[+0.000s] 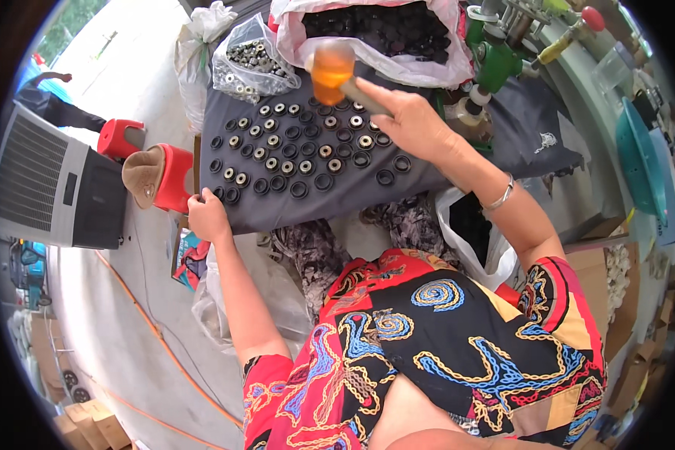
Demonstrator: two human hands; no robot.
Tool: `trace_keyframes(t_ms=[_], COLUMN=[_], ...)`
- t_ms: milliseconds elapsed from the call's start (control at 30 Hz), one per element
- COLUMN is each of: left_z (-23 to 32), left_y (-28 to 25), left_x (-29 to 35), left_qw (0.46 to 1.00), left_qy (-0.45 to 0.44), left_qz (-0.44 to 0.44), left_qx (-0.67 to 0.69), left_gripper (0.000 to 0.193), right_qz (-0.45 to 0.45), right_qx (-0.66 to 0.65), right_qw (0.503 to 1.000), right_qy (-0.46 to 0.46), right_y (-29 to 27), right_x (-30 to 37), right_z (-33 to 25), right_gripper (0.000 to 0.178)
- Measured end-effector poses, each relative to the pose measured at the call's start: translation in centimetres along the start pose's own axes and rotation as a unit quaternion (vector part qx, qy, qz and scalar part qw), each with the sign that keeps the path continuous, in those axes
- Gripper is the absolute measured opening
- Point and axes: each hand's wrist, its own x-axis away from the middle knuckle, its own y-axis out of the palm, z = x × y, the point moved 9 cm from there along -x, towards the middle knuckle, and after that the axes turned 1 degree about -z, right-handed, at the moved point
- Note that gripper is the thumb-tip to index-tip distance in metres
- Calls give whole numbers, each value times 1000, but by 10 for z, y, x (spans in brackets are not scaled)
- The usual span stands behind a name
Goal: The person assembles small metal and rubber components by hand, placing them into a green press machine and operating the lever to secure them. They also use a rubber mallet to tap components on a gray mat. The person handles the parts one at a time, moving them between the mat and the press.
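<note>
My right hand (418, 124) is closed around the handle of a mallet with an orange, see-through head (332, 75), raised over the far part of the grey cloth-covered table (274, 214). Below it, many black rings (300, 189) lie spread in loose rows, and several have a silver metal bearing (271, 163) seated in them. At the table's near left corner my left hand (208, 217) is closed, its thumb and fingertips by the edge near a black ring (232, 195). What its fingers hold, if anything, is hidden.
A clear bag of metal bearings (256, 64) and a white sack of black parts (386, 30) stand at the back. The green hand press (495, 64) is at right. Red stools (174, 180), an air cooler (56, 172) and an orange hose (154, 330) are left.
</note>
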Motion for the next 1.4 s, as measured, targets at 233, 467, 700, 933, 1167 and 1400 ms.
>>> trace_keyframes(t_ms=[233,467,700,933,1167,1400], left_z=[-2,1,0,-2,-10,-23], left_y=[4,-1,-4,-2,3,-3], left_x=[-2,2,4,-1,-8,-8], left_qw=[1000,1000,1000,1000,992,962], left_qy=[29,-3,-13,1,41,146], left_qz=[7,-10,-19,-3,23,56], left_qx=[-1,5,10,22,117,226], left_gripper=[42,41,41,41,32,24], right_qz=[-9,-53,-53,30,238,316], right_qx=[31,101,-53,-304,-274,-146], right_qw=[999,993,997,935,898,899], right_qy=[4,19,34,182,250,267], right_y=[22,32,37,-53,-119,-148], right_x=[0,2,10,89,211,249], right_z=[-4,-2,27,46,99,183], right_gripper=[65,69,60,59,54,52])
